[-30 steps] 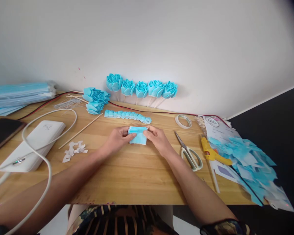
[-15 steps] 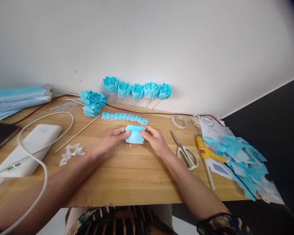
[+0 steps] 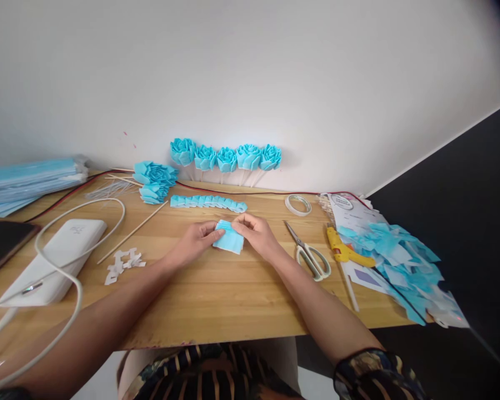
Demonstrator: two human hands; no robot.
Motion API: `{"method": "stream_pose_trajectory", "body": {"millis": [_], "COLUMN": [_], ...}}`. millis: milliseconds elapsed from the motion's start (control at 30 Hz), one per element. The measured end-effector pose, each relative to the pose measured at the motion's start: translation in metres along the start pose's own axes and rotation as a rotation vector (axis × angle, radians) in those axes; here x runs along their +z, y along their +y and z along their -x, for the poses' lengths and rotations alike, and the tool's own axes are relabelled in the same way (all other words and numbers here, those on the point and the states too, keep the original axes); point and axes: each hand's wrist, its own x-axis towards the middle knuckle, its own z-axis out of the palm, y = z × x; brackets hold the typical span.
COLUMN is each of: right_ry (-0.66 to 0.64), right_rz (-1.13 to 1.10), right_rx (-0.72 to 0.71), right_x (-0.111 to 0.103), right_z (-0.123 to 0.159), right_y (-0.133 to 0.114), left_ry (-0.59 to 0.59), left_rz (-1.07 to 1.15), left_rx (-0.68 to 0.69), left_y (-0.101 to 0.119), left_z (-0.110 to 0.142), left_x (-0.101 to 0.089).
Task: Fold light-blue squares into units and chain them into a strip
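Over the middle of the wooden table (image 3: 183,311), a small stack of blue fabric squares (image 3: 230,240) is pinched between my two hands. My left hand (image 3: 198,240) is closed on its left edge, thumb on top. At the upper right corner, the thumb and fingers of my right hand (image 3: 254,229) grip the same stack. Just beyond lies a row of folded blue petals (image 3: 208,202). Scissors (image 3: 308,253) with pale handles rest to the right of my right hand, below a roll of clear tape (image 3: 298,205).
Several blue fabric flowers (image 3: 226,159) on sticks lean against the wall; more flowers (image 3: 155,180) lie left of them. A yellow glue gun (image 3: 348,250) and blue fabric scraps (image 3: 394,255) are at right. At left are a white power bank (image 3: 66,255), its cable and a phone (image 3: 4,244).
The stack of squares has turned, its right side tilting downward. My right hand has shifted to its upper corner. The whole view has moved slightly.
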Motion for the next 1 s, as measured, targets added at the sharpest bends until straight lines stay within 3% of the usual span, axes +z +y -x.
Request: {"method": "stream_pose_trajectory", "body": {"millis": [133,367,600,767,1000], "right_ry": [0.017,-0.14,-0.015,0.022,0.043], "right_rz": [-0.02,-0.039,0.072,0.17,0.233], "right_rx": [-0.051,-0.014,-0.103,-0.166,-0.187], "right_x": [-0.006,-0.014,-0.011,-0.011,-0.008], "right_z": [-0.003,-0.004,-0.006,-0.003,-0.003], "right_y": [0.002,0.005,0.011,0.006,0.006], "left_ry": [-0.001,0.077,0.124,0.203,0.215], "left_rz": [0.006,0.008,0.013,-0.026,-0.069], "left_rx": [0.003,0.048,0.07,0.115,0.101], "left_y": [-0.004,-0.002,-0.003,-0.007,-0.007], "left_z": [-0.002,-0.005,-0.005,-0.008,-0.011], "left_x": [-0.002,-0.001,0.001,0.0,0.002]}}
